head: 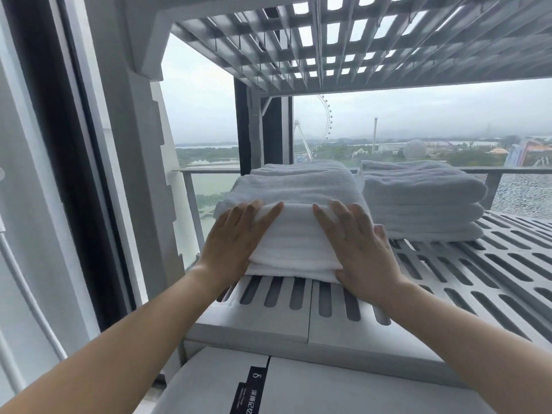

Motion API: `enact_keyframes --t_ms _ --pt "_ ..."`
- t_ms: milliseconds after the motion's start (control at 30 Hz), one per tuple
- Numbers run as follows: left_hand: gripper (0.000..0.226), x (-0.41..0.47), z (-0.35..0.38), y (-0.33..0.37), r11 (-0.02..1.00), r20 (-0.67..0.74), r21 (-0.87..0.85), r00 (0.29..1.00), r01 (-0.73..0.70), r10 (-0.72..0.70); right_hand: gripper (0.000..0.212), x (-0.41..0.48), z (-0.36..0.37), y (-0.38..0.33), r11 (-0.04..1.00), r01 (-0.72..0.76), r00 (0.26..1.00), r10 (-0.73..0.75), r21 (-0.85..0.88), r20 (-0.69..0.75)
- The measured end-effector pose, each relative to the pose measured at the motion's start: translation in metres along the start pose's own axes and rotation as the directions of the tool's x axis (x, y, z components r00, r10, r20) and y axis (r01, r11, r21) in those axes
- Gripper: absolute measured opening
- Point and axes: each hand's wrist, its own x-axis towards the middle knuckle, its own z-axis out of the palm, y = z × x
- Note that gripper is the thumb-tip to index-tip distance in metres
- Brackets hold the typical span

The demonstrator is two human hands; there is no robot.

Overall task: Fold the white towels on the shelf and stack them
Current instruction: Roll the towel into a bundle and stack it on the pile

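Folded towel [294,237] on slatted shelf [478,273], front left, atop another. Left hand [236,234] and right hand [358,243] flat, fingers [268,209] spread, pressing its sides. Finished stack [421,201] just beside. Squaring step; next likely calls for aligning edges.

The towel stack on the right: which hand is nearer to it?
Right. The right hand is next to that stack; the left hand is across the near towel.

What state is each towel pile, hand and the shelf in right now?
Left stack: folded, on the shelf, both hands on it.
Right stack: folded, untouched.
Left hand: flat, fingers spread.
Right hand: flat, fingers spread.
Slotted shelf: carrying both stacks.
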Motion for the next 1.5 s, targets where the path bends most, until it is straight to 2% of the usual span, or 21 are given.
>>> enact_keyframes --t_ms 167,267,333,400,467,567,667,733,800,867,967,1100,1200,1300,1400,1500 --pt "0.114 0.005 0.006 0.001 0.999 0.002 -0.010 0.999 0.048 -0.048 0.122 0.000 -0.001 0.002 1.000 0.015 1.000 -0.015 0.005 0.001" --pt "0.113 0.009 0.008 -0.003 0.997 0.073 -0.073 0.997 0.026 -0.020 0.098 0.005 -0.007 0.013 0.992 0.062 0.998 -0.058 0.105 -0.038" --pt "0.106 0.014 0.001 -0.005 0.993 0.139 -0.114 0.990 0.024 -0.008 0.077 0.014 -0.017 0.017 0.988 0.020 0.997 -0.008 0.152 -0.074" --pt "0.092 0.022 -0.011 -0.004 0.988 0.154 -0.152 0.988 0.029 -0.006 0.067 0.029 -0.027 0.018 0.980 -0.047 0.994 0.065 0.195 -0.084" --pt "0.075 0.034 -0.023 -0.004 0.967 0.162 -0.242 0.986 0.078 -0.039 0.063 0.047 -0.037 0.016 0.958 -0.119 0.992 0.126 0.260 -0.010" --pt "0.058 0.059 -0.032 -0.008 0.897 0.225 -0.366 0.959 0.248 -0.173 0.041 0.081 -0.042 0.018 0.898 -0.214 0.977 0.197 0.385 0.085" --pt "0.044 0.099 -0.026 -0.008 0.868 0.289 -0.368 0.928 0.333 -0.233 0.026 0.122 -0.033 0.020 0.857 -0.292 0.947 0.197 0.425 0.253" --pt "0.040 0.125 -0.016 -0.011 0.813 0.402 -0.424 0.887 0.399 -0.226 0.027 0.144 -0.021 0.020 0.887 -0.275 0.911 0.116 0.372 0.397" --pt "0.048 0.137 -0.003 -0.017 0.774 0.514 -0.471 0.845 0.424 -0.150 0.032 0.153 -0.007 0.023 0.912 -0.254 0.855 0.055 0.323 0.515" --pt "0.051 0.133 0.012 -0.019 0.813 0.590 -0.428 0.803 0.395 -0.080 0.043 0.147 0.007 0.029 0.917 -0.269 0.817 0.056 0.293 0.574" --pt "0.054 0.118 0.035 -0.018 0.778 0.648 -0.461 0.761 0.427 -0.033 0.050 0.129 0.023 0.033 0.922 -0.285 0.825 0.097 0.261 0.557" --pt "0.062 0.120 0.037 -0.014 0.783 0.689 -0.446 0.725 0.434 -0.010 0.049 0.129 0.029 0.032 0.905 -0.286 0.834 0.073 0.316 0.546" --pt "0.058 0.117 0.034 -0.011 0.772 0.684 -0.452 0.729 0.447 -0.022 0.049 0.129 0.030 0.033 0.904 -0.286 0.833 0.070 0.319 0.549" --pt "0.066 0.113 0.029 -0.012 0.726 0.694 -0.483 0.720 0.489 -0.023 0.049 0.129 0.030 0.033 0.907 -0.285 0.831 0.073 0.310 0.551" --pt "0.061 0.110 0.024 -0.013 0.678 0.694 -0.527 0.720 0.513 -0.005 0.049 0.130 0.029 0.032 0.905 -0.298 0.825 0.085 0.303 0.558" --pt "0.062 0.105 0.025 -0.014 0.676 0.631 -0.568 0.775 0.469 -0.008 0.050 0.130 0.025 0.030 0.905 -0.305 0.821 0.092 0.296 0.563"
